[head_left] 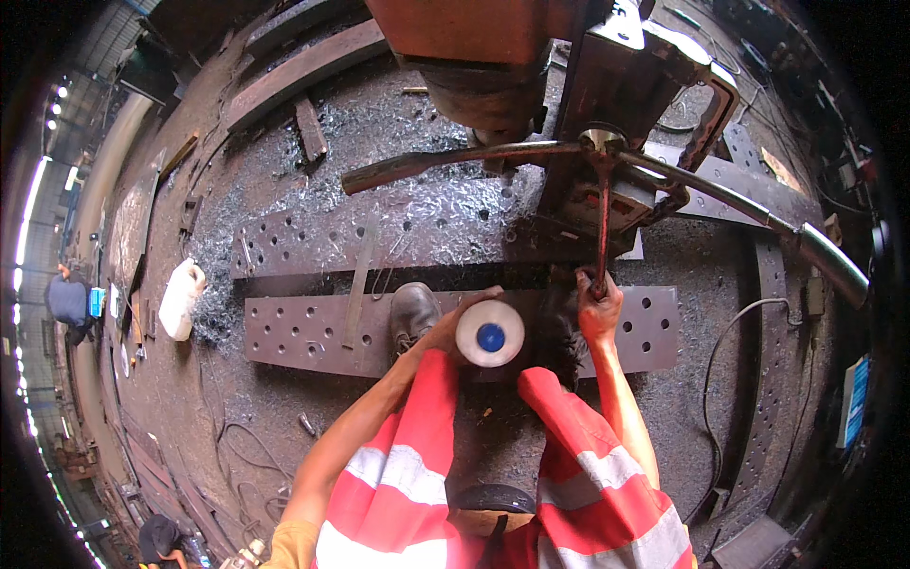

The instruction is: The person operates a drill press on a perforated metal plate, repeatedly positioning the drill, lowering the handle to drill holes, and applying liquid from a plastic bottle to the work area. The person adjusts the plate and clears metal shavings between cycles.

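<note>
My left hand (453, 325) is wrapped round a white bottle (489, 317), seen from above as a white disc with a blue centre. The bottle is over the near steel plate (294, 334), which has rows of drilled holes. On the right, my right hand (599, 302) is closed on the lower end of a feed lever (604, 213) of a drilling machine (607, 123). Two more lever arms reach left and right from the same hub. Under the machine head lies a second drilled steel plate (322, 232), partly covered with metal shavings (436, 213).
A narrow flat metal strip (360, 284) lies across both plates. My shoe (414, 313) rests by the near plate. A white jug (183, 300) stands at left. Cables (713, 408) run over the floor. Two other people (68, 299) are at the far left and lower left.
</note>
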`<state>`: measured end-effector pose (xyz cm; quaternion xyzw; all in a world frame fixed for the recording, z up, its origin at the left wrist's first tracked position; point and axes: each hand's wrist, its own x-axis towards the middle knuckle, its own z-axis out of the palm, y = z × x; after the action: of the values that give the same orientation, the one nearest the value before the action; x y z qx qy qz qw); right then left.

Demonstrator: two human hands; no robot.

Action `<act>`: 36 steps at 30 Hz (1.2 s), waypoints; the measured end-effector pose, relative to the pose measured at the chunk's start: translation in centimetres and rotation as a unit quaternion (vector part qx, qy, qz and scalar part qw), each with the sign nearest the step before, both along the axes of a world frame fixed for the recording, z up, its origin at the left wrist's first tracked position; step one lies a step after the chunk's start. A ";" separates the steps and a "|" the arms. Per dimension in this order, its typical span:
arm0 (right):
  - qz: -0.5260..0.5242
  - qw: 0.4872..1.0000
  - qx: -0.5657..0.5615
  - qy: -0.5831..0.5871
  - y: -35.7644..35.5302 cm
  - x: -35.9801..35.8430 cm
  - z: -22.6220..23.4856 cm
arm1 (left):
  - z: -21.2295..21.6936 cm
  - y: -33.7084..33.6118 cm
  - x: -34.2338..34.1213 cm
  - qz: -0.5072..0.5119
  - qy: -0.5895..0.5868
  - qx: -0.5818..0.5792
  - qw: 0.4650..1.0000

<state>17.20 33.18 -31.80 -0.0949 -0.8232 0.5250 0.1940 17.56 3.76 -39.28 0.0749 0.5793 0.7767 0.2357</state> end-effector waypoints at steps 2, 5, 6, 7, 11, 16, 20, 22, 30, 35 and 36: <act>0.000 1.000 -0.010 -0.011 -0.1 0.1 0.4 | 0.4 1.9 0.0 0.000 -0.178 0.130 0.975; -0.009 1.000 -0.001 -0.025 0.7 0.4 0.4 | 5.8 1.9 -1.3 -0.052 0.112 -0.217 0.968; -0.010 1.000 0.002 -0.027 0.8 0.4 0.4 | 4.7 1.8 -1.8 -0.023 0.058 -0.137 0.989; -0.005 0.999 0.006 -0.034 0.5 0.3 0.5 | 4.2 1.4 -2.4 0.014 0.067 -0.121 0.990; -0.009 0.999 0.007 -0.045 0.3 0.3 0.5 | 4.1 2.0 -4.9 0.051 -0.016 -0.118 0.992; -0.015 1.000 0.006 -0.011 0.4 0.2 0.0 | 5.6 2.8 -5.3 -0.004 -0.121 -0.212 0.970; -0.012 1.000 -0.006 -0.023 0.2 0.2 0.4 | 5.5 3.4 -5.3 -0.051 -0.169 -0.207 0.962; -0.009 0.999 -0.006 -0.034 0.3 0.3 0.3 | 5.0 3.4 -5.3 -0.067 -0.209 -0.208 0.953; -0.013 1.000 0.005 -0.003 0.1 0.2 0.8 | 6.5 3.9 -5.1 -0.040 -0.322 -0.115 0.939; -0.010 1.000 0.007 -0.022 0.2 0.2 0.7 | 8.9 3.6 -5.0 -0.042 -0.355 -0.131 0.925; -0.009 1.000 0.011 -0.024 0.3 0.2 0.6 | 9.4 3.6 -4.9 -0.041 -0.349 -0.134 0.926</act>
<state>17.44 33.51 -31.16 -0.1127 -0.8325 0.5115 0.1805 12.69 7.34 -29.88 -0.2095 0.5554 0.6584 0.4628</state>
